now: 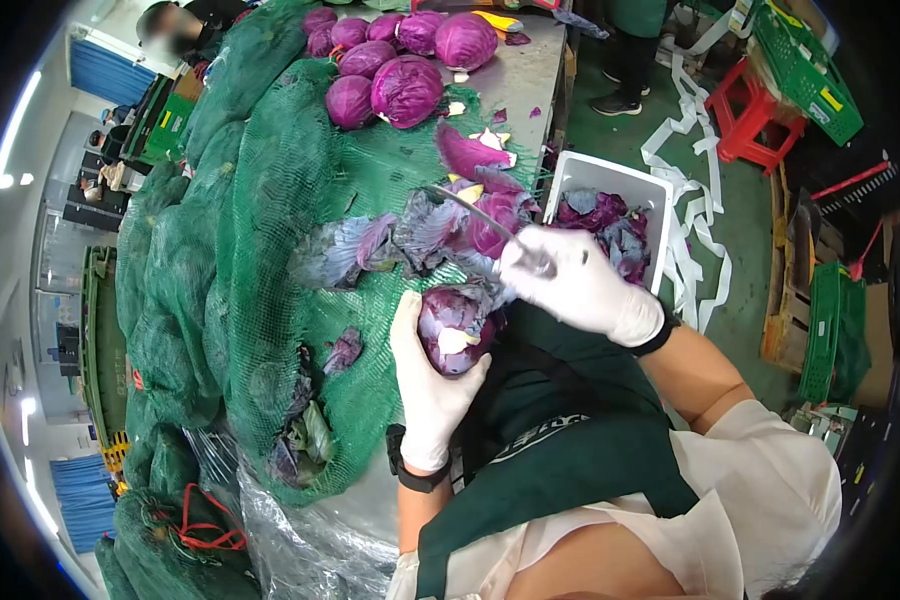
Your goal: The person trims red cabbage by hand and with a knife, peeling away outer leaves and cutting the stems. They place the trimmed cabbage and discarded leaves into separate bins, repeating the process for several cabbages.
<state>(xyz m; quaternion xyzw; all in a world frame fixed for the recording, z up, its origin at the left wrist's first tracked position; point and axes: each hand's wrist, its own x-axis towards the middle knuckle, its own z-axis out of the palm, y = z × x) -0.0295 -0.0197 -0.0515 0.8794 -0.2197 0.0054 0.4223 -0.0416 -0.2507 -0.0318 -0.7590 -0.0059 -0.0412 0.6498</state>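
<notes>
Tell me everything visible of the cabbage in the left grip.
The cabbage is rounded and purple, with bluish outer leaves loose at its upper right and a pale patch, likely cut stem, facing the camera. The white-gloved left grip cups it from the left and below in the picture. It appears between the green netting and the dark green apron; whether it rests on anything is hidden.

Left hand [427,375] cupped, right hand [577,282] clenched, forearms [698,378] bare

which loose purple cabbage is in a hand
The purple cabbage in the gloved left hand; the other loose ones lie grouped farther off, untouched.
</notes>
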